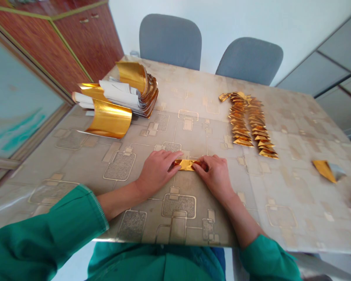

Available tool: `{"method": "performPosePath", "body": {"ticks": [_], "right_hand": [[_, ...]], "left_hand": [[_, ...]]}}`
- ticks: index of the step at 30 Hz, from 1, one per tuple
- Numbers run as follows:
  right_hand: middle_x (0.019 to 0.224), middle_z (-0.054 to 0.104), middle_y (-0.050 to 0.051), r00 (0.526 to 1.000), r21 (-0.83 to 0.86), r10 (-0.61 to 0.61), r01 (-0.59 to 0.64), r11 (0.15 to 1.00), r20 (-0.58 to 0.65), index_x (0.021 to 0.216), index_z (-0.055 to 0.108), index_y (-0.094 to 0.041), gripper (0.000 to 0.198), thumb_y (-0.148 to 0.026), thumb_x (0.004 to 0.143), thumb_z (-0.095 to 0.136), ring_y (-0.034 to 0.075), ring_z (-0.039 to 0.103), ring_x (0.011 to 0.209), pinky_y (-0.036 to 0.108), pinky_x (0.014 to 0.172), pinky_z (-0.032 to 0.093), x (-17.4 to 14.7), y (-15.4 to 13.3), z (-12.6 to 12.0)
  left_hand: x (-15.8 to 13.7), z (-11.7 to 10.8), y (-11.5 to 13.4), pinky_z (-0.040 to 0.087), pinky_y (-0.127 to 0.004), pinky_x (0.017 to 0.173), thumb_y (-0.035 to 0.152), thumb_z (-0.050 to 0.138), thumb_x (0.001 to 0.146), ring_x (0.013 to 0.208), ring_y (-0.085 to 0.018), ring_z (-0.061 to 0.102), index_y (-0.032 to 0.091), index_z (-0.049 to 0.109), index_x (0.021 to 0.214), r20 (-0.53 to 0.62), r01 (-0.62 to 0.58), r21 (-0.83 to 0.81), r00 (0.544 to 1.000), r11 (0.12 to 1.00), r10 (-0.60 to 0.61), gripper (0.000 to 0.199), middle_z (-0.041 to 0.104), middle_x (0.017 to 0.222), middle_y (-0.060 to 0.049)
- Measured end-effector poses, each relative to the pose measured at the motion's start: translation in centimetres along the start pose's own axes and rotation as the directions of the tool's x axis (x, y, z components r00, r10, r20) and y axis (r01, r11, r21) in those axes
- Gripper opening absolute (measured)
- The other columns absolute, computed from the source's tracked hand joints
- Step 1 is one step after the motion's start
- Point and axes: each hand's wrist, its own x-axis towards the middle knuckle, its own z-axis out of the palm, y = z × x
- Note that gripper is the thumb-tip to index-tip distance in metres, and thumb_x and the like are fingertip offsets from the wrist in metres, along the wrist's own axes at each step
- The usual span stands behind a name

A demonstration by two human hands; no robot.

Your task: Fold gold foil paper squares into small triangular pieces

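Note:
Between my two hands, low over the near middle of the table, is a small folded piece of gold foil paper (186,165). My left hand (158,169) pinches its left end between thumb and fingers. At its right end, my right hand (215,173) grips it in the same way, with the fingertips partly covering the foil. Beyond my right hand lie two rows of folded gold paper pieces (241,121), overlapping one another. Curled sheets of gold paper with white backs (111,119) lie to the far left, beside a thick stack.
A patterned cloth covers the table (179,226). One gold and silver paper piece (326,170) rests at the right, near a blurred pale shape at the frame's edge. Two grey chairs (171,41) stand behind the table, and a wooden cabinet (82,39) is at the back left.

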Motion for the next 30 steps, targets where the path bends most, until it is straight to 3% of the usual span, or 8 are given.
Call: {"method": "performPosePath", "body": {"ticks": [13,19,30], "right_hand": [[0.068,0.063,-0.002,1.0,-0.104,0.004,-0.005,0.995,-0.016,0.079,0.064,-0.022,0.014,-0.032,0.088,0.068,0.017,0.055,0.071,0.031,0.074,0.03,0.05,-0.38,0.12],[0.067,0.063,-0.002,1.0,-0.135,-0.002,0.001,0.991,-0.01,0.078,0.064,-0.021,0.016,-0.033,0.088,0.068,0.017,0.053,0.069,0.031,0.074,0.03,0.18,-0.53,0.03],[0.068,0.063,-0.002,1.0,-0.114,0.008,-0.008,0.993,0.001,0.079,0.064,-0.021,0.015,-0.032,0.088,0.069,0.017,0.054,0.071,0.031,0.075,0.03,0.19,-0.57,-0.08]], "left_hand": [[0.09,-0.16,0.05,0.046,-0.036,0.078,0.031,0.065,0.093,0.093,-0.025,0.061,0.019,0.053,0.132,0.025,0.019,0.069,0.999,0.997,-0.021,0.043,0.067,0.104,-0.006],[0.0,-0.38,0.12,0.047,-0.038,0.083,0.027,0.06,0.094,0.1,-0.025,0.058,0.018,0.058,0.121,0.003,-0.028,0.036,1.0,0.999,0.027,0.028,0.061,0.111,-0.008],[-0.08,-0.34,0.0,0.048,-0.04,0.085,0.026,0.058,0.093,0.101,-0.026,0.058,0.018,0.057,0.125,0.004,-0.058,-0.002,0.998,0.998,0.058,0.033,0.06,0.114,-0.009]]}}
